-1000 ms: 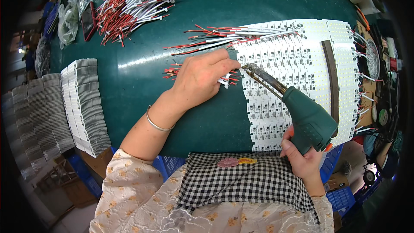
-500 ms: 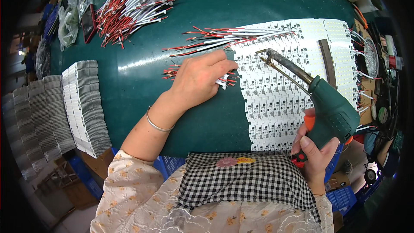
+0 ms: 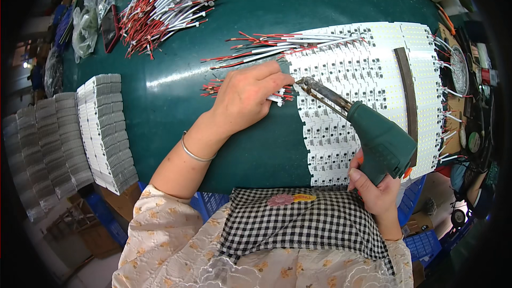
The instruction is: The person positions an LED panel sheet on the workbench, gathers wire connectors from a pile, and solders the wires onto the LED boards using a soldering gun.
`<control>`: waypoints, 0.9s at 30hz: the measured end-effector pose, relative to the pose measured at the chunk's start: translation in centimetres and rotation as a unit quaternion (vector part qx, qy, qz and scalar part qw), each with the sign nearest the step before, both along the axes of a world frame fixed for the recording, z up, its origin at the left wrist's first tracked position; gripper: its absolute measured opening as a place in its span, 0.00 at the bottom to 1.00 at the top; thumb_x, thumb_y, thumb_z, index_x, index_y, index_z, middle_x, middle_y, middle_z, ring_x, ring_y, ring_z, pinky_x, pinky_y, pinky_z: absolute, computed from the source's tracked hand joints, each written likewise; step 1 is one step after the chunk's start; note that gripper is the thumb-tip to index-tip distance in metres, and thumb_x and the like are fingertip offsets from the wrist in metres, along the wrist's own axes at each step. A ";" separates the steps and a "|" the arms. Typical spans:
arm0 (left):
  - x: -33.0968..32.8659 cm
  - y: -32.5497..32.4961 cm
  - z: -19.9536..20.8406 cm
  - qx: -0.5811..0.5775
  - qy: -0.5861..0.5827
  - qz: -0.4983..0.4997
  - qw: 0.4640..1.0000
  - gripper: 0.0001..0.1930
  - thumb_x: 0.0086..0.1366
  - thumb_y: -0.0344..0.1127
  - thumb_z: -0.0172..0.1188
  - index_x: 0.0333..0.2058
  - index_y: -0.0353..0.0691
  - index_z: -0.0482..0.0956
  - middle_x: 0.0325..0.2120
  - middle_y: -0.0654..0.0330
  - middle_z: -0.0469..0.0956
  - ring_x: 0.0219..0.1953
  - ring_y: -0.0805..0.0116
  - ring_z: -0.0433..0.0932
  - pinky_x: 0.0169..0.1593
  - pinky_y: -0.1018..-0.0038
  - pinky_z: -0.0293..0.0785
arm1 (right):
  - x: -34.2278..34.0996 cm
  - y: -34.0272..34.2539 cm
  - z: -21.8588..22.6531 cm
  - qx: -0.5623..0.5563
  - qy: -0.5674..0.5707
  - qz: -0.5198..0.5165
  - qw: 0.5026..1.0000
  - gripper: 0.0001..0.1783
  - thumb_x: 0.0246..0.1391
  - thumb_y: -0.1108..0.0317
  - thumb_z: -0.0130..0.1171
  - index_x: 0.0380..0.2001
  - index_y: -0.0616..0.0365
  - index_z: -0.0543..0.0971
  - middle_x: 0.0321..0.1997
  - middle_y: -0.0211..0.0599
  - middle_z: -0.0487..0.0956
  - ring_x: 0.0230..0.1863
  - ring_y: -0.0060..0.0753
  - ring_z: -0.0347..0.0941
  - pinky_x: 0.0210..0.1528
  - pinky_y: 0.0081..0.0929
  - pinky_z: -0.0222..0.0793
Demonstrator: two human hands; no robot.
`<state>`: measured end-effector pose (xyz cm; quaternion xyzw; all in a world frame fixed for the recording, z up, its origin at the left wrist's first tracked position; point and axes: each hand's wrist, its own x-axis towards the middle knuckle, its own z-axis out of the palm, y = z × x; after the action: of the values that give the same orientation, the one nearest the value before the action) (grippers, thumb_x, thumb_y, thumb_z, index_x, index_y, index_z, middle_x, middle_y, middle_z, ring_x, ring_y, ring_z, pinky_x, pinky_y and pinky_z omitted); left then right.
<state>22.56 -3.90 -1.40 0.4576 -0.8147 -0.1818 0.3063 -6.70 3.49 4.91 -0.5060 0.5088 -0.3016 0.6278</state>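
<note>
My left hand (image 3: 246, 95) is closed at the left edge of a sheet of white LED circuit boards (image 3: 333, 136). Short red-and-white wires (image 3: 214, 88) stick out on both sides of its fist. Thumb and forefinger pinch at the board edge, but what lies between their tips is too small to make out. In my right hand (image 3: 377, 194) is a green soldering gun (image 3: 381, 137), gripped by its handle. Its dark metal tip reaches the board edge right beside my left fingertips; whether it touches a wire cannot be seen.
Loose wires (image 3: 266, 50) lie across the boards' upper left part, and a big wire pile (image 3: 170, 5) sits farther back. A dark strip (image 3: 406, 88) rests on the boards. Stacked boards (image 3: 106, 133) stand at left. Wires protrude along the sheet's right edge, near a foil-like dish (image 3: 458, 69).
My right hand has brought the soldering gun left and slightly down, its tip now at my left fingertips. The left hand has stayed in place with the wires.
</note>
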 end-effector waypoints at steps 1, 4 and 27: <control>0.0 0.0 0.0 0.002 -0.001 0.000 1.000 0.21 0.39 0.15 0.54 0.34 0.39 0.79 0.26 0.60 0.73 0.26 0.59 0.76 0.26 0.66 0.71 | -0.1 0.0 0.0 0.000 0.000 0.000 1.000 0.18 0.51 0.81 0.60 0.46 0.67 0.72 0.35 0.37 0.77 0.29 0.20 0.73 0.28 0.17 0.71; 0.2 0.1 0.0 0.003 0.001 -0.001 1.000 0.20 0.39 0.15 0.54 0.34 0.39 0.79 0.26 0.60 0.73 0.26 0.59 0.76 0.26 0.66 0.71 | 0.1 -0.2 0.3 0.006 -0.005 0.005 1.000 0.20 0.50 0.80 0.61 0.48 0.68 0.71 0.35 0.37 0.77 0.29 0.21 0.73 0.26 0.17 0.71; -0.3 0.3 1.3 0.044 0.051 0.000 0.998 0.19 0.44 0.16 0.56 0.36 0.37 0.80 0.25 0.57 0.74 0.26 0.60 0.76 0.30 0.72 0.72 | -13.4 -6.4 3.2 -0.280 -0.232 -0.375 0.853 0.25 0.60 0.69 0.48 0.58 0.68 0.63 0.29 0.37 0.71 0.21 0.22 0.67 0.19 0.21 0.66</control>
<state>22.27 -3.56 -0.12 0.4606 -0.7895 -0.2406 0.3267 -20.12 -2.92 8.09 -0.3463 0.3936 -0.7524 0.3988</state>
